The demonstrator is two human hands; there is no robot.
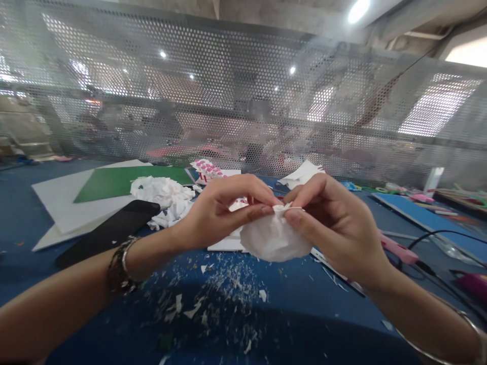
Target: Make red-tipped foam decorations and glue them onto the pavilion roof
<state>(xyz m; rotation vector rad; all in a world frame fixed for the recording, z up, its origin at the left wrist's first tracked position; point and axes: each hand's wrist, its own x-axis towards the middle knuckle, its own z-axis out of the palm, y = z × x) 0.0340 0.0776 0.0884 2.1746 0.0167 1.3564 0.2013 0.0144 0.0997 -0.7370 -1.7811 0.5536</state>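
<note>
Between my two hands hangs a round white paper piece (pixel 276 241), gathered into pleats at its top. My left hand (pixel 224 208) is closed, pinching the gathered edge from the left with thumb and fingertips. From the right, my right hand (pixel 338 223) pinches the same gathered top, its thumb pressed on the front. The paper's lower part bulges out below the fingers, above the blue table (pixel 297 309). Behind the paper, a white sheet (pixel 224 246) is partly hidden by my hands.
Crumpled white paper (pixel 162 192) lies left of my hands, beside a black phone-like slab (pixel 110 230) and a green sheet (pixel 110 185). Paper scraps (pixel 228 289) litter the front. At right are a pink corded tool (pixel 397 247) and a blue board (pixel 429 218). A perforated metal screen (pixel 228 91) stands behind.
</note>
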